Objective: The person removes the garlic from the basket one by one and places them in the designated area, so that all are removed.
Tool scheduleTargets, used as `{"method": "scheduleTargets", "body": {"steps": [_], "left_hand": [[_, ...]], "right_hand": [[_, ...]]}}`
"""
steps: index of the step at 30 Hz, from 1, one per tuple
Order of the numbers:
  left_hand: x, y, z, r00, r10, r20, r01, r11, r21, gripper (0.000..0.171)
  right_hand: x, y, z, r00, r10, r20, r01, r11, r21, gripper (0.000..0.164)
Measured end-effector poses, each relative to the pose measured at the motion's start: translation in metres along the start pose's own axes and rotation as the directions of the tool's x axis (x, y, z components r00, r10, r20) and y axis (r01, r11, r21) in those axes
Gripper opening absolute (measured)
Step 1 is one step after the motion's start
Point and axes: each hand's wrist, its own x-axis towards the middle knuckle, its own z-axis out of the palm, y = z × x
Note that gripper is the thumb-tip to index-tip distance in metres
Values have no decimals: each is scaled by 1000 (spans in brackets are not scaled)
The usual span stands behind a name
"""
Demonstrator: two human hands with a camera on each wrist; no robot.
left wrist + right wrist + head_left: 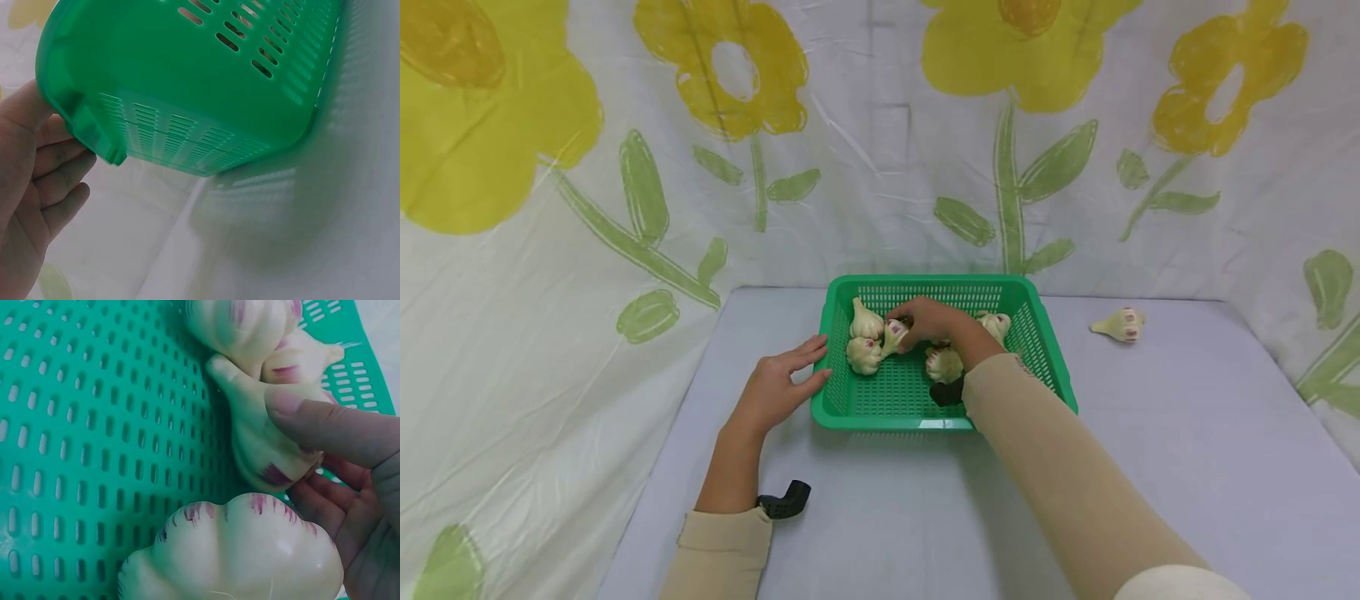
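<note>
In the head view, my right hand (931, 320) reaches into a green plastic basket (1058, 367) and pinches a garlic bulb (894, 335). The right wrist view shows the thumb over this pale, purple-streaked bulb (259, 434), with the fingers at its far side. Two more garlic bulbs lie against it to the left; a large bulb (250, 550) is close below the hand in the right wrist view. My left hand (778, 387) rests at the basket's left rim, its fingers extended. From the left wrist, those fingers (59, 169) lie beside the basket's rim (81, 122).
One garlic bulb (1120, 325) lies on the white table (1157, 433) to the right of the basket. Other bulbs (943, 365) sit in the basket under the right forearm. A white cloth (865, 200) with painted yellow flowers hangs behind the table.
</note>
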Motion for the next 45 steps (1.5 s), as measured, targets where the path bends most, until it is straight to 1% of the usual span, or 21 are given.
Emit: {"method": "scheduleTargets", "body": {"steps": [4, 10, 13, 21, 26, 31, 38, 45], "left_hand": [[-1, 0, 1, 1000, -2, 7, 2, 1000, -2, 45], [-2, -3, 3, 1000, 4, 3, -4, 1000, -7, 45], [-1, -3, 2, 1000, 9, 1, -9, 1000, -9, 45], [-1, -2, 1, 1000, 11, -4, -11, 1000, 3, 45], [0, -1, 1, 1000, -2, 0, 2, 1000, 3, 46], [1, 0, 0, 1000, -5, -1, 5, 1000, 9, 46], [1, 0, 0, 1000, -4, -1, 4, 1000, 20, 46], [1, 0, 0, 1000, 0, 0, 0, 1000, 23, 46]], "right_hand": [[-2, 2, 1, 1000, -2, -13, 2, 999, 36, 59], [-5, 5, -1, 999, -22, -41, 25, 997, 75, 64], [-8, 3, -3, 998, -18, -58, 25, 992, 123, 64], [-12, 0, -5, 995, -20, -99, 38, 982, 183, 63], [-15, 1, -6, 995, 1, -100, 23, 973, 232, 63], [-14, 2, -7, 995, -4, -99, 29, 968, 250, 65], [-11, 5, -8, 992, -17, -124, 48, 967, 251, 63], [-13, 6, -8, 990, -30, -138, 71, 952, 296, 64]]}}
